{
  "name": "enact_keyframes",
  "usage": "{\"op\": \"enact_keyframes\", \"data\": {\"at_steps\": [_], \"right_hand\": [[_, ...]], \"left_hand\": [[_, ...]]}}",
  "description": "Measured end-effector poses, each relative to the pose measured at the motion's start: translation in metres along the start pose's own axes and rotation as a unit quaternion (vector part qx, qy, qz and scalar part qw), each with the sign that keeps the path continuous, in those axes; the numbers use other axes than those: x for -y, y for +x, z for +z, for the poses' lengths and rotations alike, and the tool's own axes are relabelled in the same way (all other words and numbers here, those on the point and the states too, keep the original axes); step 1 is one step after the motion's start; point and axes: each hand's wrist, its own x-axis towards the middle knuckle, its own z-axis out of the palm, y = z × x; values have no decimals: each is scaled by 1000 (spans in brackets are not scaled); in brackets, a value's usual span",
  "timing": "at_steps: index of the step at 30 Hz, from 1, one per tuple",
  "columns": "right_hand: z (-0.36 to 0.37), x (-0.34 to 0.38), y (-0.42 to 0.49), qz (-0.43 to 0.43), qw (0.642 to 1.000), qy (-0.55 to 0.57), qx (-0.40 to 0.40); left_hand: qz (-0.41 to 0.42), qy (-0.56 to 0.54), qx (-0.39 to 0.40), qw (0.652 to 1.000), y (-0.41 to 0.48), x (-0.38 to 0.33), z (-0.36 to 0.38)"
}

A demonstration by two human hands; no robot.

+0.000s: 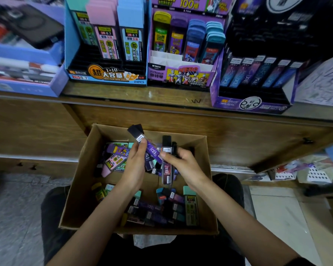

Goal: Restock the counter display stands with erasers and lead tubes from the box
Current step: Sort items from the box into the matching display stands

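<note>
Purple lead tube [150,148] held tilted above the cardboard box [81,181], pinched in left hand [135,167]. Right hand [183,166] clamped on dark lead tube [166,166]. Display stands [183,73] beyond on counter [123,93].

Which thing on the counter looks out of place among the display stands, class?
A dark phone lies tilted across the blue tray at the far left; it isn't stock. The lead tubes in the cardboard box are simply jumbled.
</note>
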Motion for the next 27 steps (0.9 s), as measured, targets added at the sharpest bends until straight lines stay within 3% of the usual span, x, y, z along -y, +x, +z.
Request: {"op": "enact_keyframes", "data": {"at_steps": [4,13,17,23,27], "right_hand": [[-8,16,-3,-8,999,18,-48],[4,46,-5,-55,996,33,-62],[14,50,-3,-64,992,70,-79],[2,68,-13,-107,990,-32,-86],[-22,89,-23,-126,984,121,-22]], "left_hand": [[27,9,13,1000,-4,-8,-3],[43,70,107,991,-20,-23,10],[107,146,154,971,-24,-26,16],[145,134,157,968,-27,-43,18],[152,132,170,965,-27,-61,25]]}}
